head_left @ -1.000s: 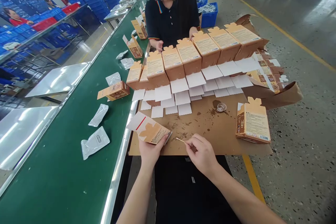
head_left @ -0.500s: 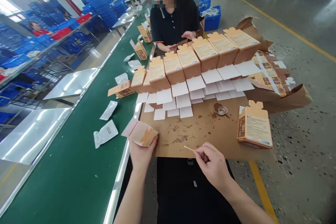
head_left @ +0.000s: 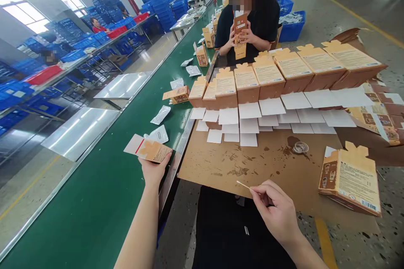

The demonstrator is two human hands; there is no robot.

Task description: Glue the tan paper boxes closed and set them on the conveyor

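While a co-worker in a dark shirt (head_left: 268, 13) holds up a brown carton (head_left: 240, 25), I see the nearer person's left hand (head_left: 153, 172) clamped on a tan printed cardboard carton (head_left: 156, 151) above the green conveyor belt (head_left: 104, 214). The carton lies tilted across that grip, thumb at its right end, its red-striped white flap (head_left: 134, 143) jutting out leftward. Finger and thumb together, the right hand (head_left: 277, 208) pinches a slim pale cotton swab (head_left: 244, 185), tip pointing toward the carton, well apart from it.
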